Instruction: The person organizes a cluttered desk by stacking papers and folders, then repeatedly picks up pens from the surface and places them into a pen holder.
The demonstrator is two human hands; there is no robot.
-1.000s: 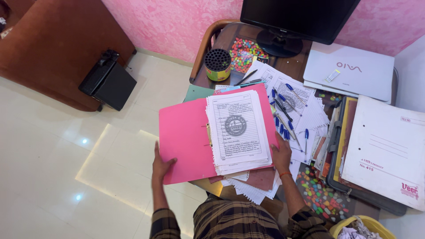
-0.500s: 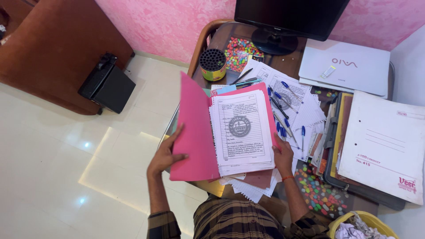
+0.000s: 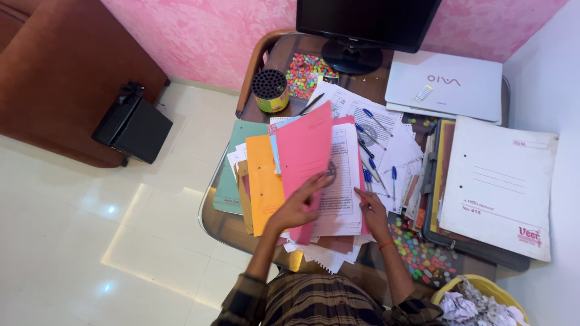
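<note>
**Pink cover swung over the papers**

A second earlier the pink folder point(image 3: 305, 163) lay wide open on the desk point(image 3: 220, 224); half a second earlier its front cover stood upright; now that cover had come most of the way over the stack of printed pages point(image 3: 343, 181), leaving only their right part showing. Closing the folder looked nearly finished — the cover had not yet lain flat.

The left hand point(image 3: 299, 204) pressed on the outside of the cover, fingers spread along its lower edge, gripping nothing. The right hand point(image 3: 370, 207) rested open on the bottom right corner of the pages, fingers narrow and together, holding them down.

The cover was thin, matte card, stiff enough to keep a straight edge. The pages were white, lined and slightly fanned at the bottom. With the cover lifted away, an orange folder point(image 3: 264, 181) and a green folder point(image 3: 232, 175) showed on the left, both flat card. Blue pens point(image 3: 373, 169) lay scattered just right of the pages — slim, glossy plastic.
</note>
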